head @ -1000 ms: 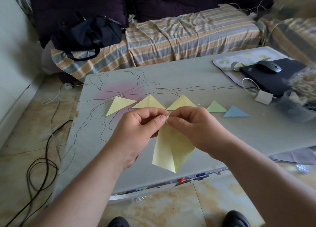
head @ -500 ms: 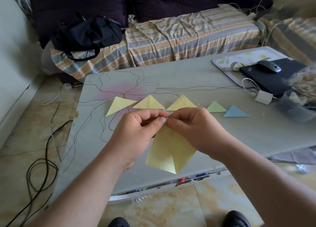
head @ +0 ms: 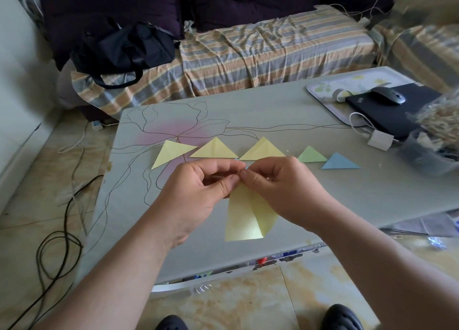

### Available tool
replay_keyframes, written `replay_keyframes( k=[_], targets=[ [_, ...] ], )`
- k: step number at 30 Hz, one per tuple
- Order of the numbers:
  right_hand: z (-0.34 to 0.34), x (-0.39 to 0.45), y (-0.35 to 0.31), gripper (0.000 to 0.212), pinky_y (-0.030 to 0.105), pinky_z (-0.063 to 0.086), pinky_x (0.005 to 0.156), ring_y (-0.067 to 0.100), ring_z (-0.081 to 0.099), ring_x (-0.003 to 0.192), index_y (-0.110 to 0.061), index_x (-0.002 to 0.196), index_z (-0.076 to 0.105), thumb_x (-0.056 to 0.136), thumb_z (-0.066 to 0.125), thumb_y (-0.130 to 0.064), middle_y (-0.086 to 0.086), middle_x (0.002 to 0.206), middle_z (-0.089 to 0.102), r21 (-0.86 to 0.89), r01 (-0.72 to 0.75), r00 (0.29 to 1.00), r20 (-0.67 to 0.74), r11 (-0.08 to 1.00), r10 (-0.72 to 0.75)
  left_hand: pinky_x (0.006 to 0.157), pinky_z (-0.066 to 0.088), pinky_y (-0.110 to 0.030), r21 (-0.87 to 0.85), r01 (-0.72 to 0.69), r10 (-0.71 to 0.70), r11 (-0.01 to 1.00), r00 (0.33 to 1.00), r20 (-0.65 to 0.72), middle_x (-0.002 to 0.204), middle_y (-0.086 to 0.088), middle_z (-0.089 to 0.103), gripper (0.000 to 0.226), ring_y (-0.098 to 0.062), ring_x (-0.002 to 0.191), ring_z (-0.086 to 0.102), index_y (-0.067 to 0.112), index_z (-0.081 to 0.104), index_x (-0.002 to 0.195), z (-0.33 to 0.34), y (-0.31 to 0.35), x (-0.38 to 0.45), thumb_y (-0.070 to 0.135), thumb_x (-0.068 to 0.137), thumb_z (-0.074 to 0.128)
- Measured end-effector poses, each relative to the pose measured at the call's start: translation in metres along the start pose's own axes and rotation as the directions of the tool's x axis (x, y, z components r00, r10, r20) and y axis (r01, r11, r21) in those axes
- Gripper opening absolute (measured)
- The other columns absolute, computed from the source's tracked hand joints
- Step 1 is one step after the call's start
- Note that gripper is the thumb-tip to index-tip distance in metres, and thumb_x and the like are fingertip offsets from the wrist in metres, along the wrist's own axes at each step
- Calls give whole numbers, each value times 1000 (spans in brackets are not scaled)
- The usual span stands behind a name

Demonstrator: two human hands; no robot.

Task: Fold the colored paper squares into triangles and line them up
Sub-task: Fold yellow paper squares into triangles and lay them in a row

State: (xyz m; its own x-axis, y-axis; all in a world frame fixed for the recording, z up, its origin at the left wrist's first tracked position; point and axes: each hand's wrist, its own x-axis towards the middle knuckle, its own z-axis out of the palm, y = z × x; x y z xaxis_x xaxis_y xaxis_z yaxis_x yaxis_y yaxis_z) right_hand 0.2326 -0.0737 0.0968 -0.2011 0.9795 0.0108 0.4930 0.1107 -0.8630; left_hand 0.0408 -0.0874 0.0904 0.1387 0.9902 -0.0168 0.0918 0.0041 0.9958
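Observation:
A yellow paper square (head: pixel 244 215) hangs above the table's near half, bent along a fold. My left hand (head: pixel 201 193) and my right hand (head: pixel 280 188) pinch its top corners together with thumbs and forefingers. Behind the hands a row of folded triangles lies on the grey table (head: pixel 273 115): three yellow triangles (head: pixel 171 150) (head: pixel 214 149) (head: pixel 263 149), a green triangle (head: pixel 310 154) and a blue triangle (head: pixel 339 162). A sliver of blue paper (head: pixel 246 167) peeks out between my fingertips and the row.
At the table's right end lie a patterned mat (head: pixel 323 91), a black notebook (head: pixel 387 113) with a mouse (head: pixel 388 97), a white charger (head: pixel 380 140) and a tub of scraps (head: pixel 432 153). A striped sofa (head: pixel 260 48) with a black bag (head: pixel 124 48) stands behind. Cables (head: pixel 54 250) trail on the floor at left.
The hanging yellow sheet has swung and folded narrower, its lower corner shifting right. Both hands stay pinched at its top, nearly in place.

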Motion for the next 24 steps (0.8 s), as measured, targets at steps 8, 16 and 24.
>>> replay_keyframes(
  k=[8,16,24],
  targets=[
    [-3,1,3,22,16,32,45,5,41,49,-30,78,78,88,73,-49,-14,55,53,-74,-49,999,11,996,50,99,59,-45,158,-36,34,987,999,12,95,4,79,28,-19,93,73,41,81,99,-2,1,-1,15,88,79],
    [-2,1,11,11,12,39,51,1,53,59,-33,78,75,87,76,-39,-18,81,71,-133,-47,994,95,990,60,93,55,-24,472,-110,99,875,994,48,91,19,77,50,-5,89,74,52,72,108,1,1,-6,7,89,80],
    [-4,3,9,17,20,38,48,5,45,52,-25,84,76,96,70,-36,-16,62,58,41,-134,983,134,990,128,93,60,-32,169,-12,12,986,1000,-2,90,1,77,37,-12,86,71,36,79,106,-3,0,0,1,94,72]
  ],
)
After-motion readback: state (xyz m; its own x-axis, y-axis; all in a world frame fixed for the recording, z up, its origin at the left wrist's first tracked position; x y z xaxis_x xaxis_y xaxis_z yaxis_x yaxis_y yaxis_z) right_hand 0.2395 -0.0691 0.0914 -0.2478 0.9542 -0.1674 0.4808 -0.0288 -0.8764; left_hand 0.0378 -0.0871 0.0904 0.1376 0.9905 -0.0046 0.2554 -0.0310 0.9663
